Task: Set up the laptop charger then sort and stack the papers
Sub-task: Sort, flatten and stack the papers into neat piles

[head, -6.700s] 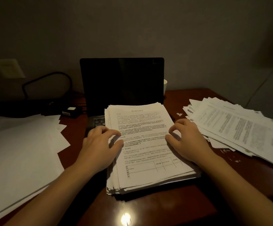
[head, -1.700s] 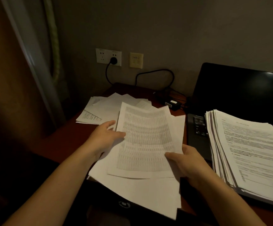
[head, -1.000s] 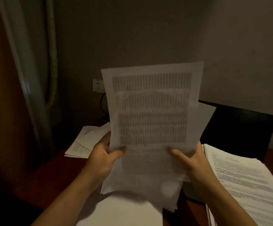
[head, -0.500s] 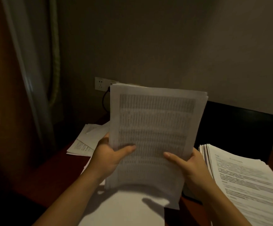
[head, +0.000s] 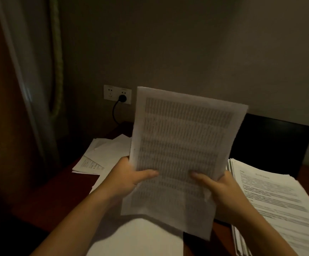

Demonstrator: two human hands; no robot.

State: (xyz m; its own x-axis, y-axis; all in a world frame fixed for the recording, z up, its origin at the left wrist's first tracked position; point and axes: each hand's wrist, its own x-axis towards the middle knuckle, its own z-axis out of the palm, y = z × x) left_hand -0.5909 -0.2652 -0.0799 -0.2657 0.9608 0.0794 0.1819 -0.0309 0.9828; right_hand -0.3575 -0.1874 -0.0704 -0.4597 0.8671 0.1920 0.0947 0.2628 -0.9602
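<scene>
We face a grey wall (head: 187,43) behind the dark red desk (head: 57,191). At right a tall printed stack (head: 279,200) lies before the black laptop (head: 275,145); loose sheets (head: 102,156) lie far left. Our sheaf of papers (head: 179,145) stands raised (print blurred), left hand (head: 129,178) and right hand (head: 222,189) each gripping a lower edge. A plug (head: 122,98) sits in the wall socket (head: 111,92).

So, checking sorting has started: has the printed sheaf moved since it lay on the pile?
Yes, upward: left hand and right hand hold the printed sheaf upright, its top edge level with the wall socket; earlier it lay below it.
</scene>
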